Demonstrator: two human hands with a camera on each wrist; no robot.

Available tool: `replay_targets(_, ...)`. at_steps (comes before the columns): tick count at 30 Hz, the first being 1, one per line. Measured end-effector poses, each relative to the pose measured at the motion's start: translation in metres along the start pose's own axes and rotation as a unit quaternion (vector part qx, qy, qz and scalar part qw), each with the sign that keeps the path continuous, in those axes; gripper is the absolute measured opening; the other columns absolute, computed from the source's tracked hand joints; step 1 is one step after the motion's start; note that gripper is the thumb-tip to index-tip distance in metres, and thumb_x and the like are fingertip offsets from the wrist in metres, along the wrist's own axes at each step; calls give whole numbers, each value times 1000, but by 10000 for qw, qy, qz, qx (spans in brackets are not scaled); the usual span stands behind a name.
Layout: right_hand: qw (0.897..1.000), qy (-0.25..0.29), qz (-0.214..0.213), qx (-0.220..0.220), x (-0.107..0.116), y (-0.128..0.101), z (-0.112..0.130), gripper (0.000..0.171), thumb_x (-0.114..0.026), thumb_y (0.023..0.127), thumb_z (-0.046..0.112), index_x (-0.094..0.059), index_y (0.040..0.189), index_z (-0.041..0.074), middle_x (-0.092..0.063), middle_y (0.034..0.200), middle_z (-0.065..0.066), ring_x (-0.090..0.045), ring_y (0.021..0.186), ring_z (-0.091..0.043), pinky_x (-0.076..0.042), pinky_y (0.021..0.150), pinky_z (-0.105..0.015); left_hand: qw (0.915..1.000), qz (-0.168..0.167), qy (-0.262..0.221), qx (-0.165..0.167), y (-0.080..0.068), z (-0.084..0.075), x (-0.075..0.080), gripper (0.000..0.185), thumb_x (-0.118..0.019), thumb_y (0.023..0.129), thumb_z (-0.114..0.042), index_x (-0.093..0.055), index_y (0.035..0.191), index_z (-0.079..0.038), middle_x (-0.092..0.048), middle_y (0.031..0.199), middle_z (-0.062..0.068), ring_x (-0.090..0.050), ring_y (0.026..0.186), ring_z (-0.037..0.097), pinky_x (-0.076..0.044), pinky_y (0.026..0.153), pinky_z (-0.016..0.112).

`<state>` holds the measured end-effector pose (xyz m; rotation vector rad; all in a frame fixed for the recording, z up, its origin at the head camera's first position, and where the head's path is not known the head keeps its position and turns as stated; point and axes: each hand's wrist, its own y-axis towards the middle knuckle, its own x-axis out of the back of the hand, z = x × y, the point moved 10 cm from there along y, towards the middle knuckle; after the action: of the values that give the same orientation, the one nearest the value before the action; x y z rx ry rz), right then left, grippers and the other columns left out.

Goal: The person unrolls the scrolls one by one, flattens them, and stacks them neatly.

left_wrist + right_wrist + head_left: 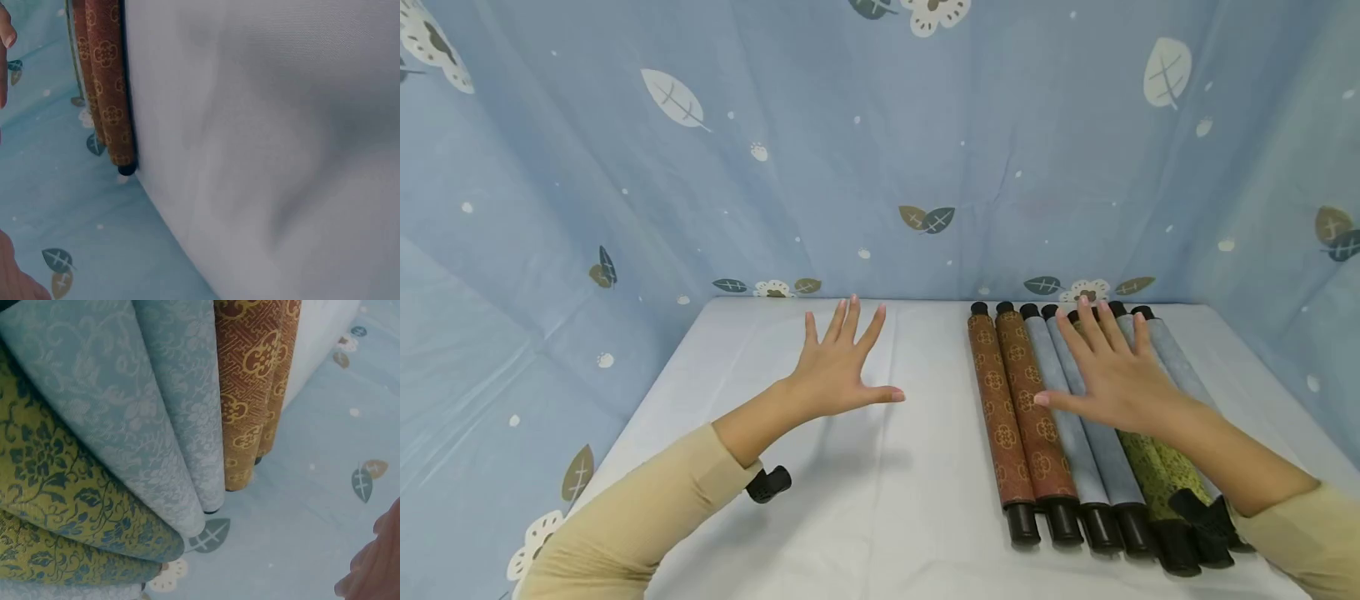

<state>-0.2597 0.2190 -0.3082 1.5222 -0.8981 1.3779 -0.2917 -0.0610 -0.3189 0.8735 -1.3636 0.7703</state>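
Note:
My left hand (pixel 835 371) hovers over the white tabletop left of a row of rolled scrolls, fingers spread wide and holding nothing. Over the right part of that row my right hand (pixel 1120 387) is held up with fingers splayed, and it hides part of the scrolls. Two reddish-brown scrolls (pixel 992 392) with gold flower patterns lie leftmost. Beside them come pale blue scrolls (pixel 1075 442), then green ones (pixel 1142 475) with dark floral vines, and another pale blue scroll (pixel 1183 367) at the right. Black knobs cap the ends. The right wrist view shows the green scroll (pixel 37 469) up close.
The scrolls lie side by side on a white-covered table (pixel 850 533), running from its back edge toward the front. A blue curtain (pixel 820 167) with leaf prints surrounds the back and sides. A black device (pixel 769 483) sits under the left wrist.

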Motion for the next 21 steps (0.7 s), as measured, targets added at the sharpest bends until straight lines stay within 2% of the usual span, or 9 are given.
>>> replay_targets(9,9992,313,263,-56,1,5,2,106,-50,85,68,9,151,10,22,152,-20,14,139,-43,18,102,-64,9993,73,-357,22,10,-14,-2,110,-43,75,-83,12,151,-26,15,155,18,12,143,32,6,104,69)
replay_targets(17,9973,514,517,18,2,9,11,107,-49,84,69,12,151,12,24,152,-18,9,139,-47,4,104,-68,9990,123,-418,-35,22,-31,-4,112,-43,73,-84,15,150,-27,15,155,16,12,144,30,5,105,67)
replay_targets(21,9969,555,550,41,2,10,13,107,-50,84,68,13,151,13,23,152,-18,7,139,-48,1,105,-67,9990,119,-420,-93,26,-38,-4,112,-43,73,-84,17,149,-28,14,156,16,11,144,30,5,106,66)
